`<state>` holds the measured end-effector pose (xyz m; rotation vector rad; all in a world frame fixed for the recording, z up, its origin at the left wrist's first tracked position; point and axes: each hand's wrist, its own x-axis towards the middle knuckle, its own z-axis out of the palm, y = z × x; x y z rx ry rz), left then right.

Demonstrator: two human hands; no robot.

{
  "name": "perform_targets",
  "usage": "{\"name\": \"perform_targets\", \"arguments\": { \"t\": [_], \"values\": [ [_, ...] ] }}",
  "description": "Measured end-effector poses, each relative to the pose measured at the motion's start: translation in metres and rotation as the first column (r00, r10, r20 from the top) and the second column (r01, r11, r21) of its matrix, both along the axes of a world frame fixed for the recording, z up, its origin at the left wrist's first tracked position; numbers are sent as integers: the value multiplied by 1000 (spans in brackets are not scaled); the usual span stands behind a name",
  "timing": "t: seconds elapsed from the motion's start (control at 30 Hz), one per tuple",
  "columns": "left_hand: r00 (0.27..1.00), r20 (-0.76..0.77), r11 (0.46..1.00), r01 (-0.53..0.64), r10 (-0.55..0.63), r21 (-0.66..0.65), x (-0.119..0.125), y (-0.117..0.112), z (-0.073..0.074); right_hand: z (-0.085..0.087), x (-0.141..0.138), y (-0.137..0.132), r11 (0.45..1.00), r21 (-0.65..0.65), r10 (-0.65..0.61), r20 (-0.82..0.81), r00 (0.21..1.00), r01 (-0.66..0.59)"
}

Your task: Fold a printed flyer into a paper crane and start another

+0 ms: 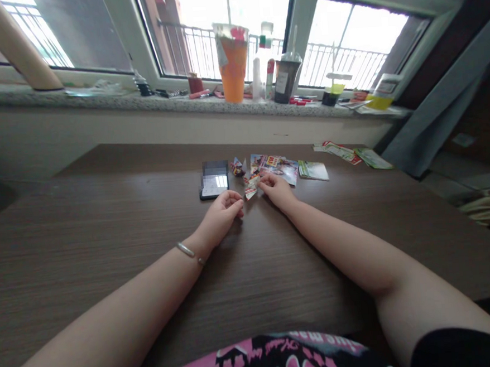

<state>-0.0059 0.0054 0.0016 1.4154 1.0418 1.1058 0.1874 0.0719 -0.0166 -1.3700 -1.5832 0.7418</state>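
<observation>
My right hand pinches the edge of a small folded paper patterned in red, white and yellow, at the far middle of the table. My left hand rests just left of the paper, apart from it, its fingers curled in towards the thumb with nothing visible in them. Just beyond the left hand lies a smartphone with its screen lit. A crumpled or folded colourful paper piece sits between the phone and a stack of glossy printed sheets.
Right of the glossy sheets lies a pad of small green-and-white cards; more printed slips lie near the table's far right corner. On the windowsill stand a tall orange drink cup, a dark drink cup and several bottles.
</observation>
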Motion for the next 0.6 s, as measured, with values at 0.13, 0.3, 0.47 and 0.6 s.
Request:
{"name": "perform_targets", "arguments": {
  "t": [0.13, 0.3, 0.47, 0.6],
  "values": [
    [1000, 17, 1000, 14, -14, -15, -1, 2, -2, -2, -14, 21, 999, -7, -47, 62, 997, 47],
    [1000, 26, 999, -5, 6, -36, 0, 2, 2, 3, -28, 36, 995, -23, -95, 139, 986, 99],
    [1000, 15, 999, 9, -9, -44, -1, 2, 5, 5, -35, 42, 993, -16, -114, 171, 979, 118],
    [999, 30, 998, 17, -15, -63, -1, 3, 5, 2, -34, 45, 994, -13, -109, 176, 978, 113]
  ]
}}
